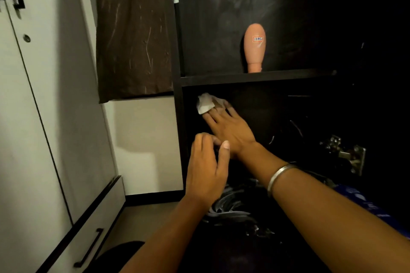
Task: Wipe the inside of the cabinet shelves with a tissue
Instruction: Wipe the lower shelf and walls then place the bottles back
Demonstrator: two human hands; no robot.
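Note:
A dark cabinet stands open in front of me, with a black shelf board (255, 77) across its middle. Below that board, my right hand (228, 126) reaches into the lower compartment and presses a crumpled white tissue (205, 103) with straight fingers against the dark back panel near the left wall. A metal bangle sits on that wrist. My left hand (206, 168) hovers just outside the compartment, below the right hand, with loosely curved fingers and nothing in it.
A peach-coloured bottle (254, 47) stands upside down on the upper shelf. A metal door hinge (346, 154) sticks out at the right. Dark cables (230, 208) and a blue packet (366, 204) lie low in the cabinet. A white wardrobe (44, 117) flanks the left.

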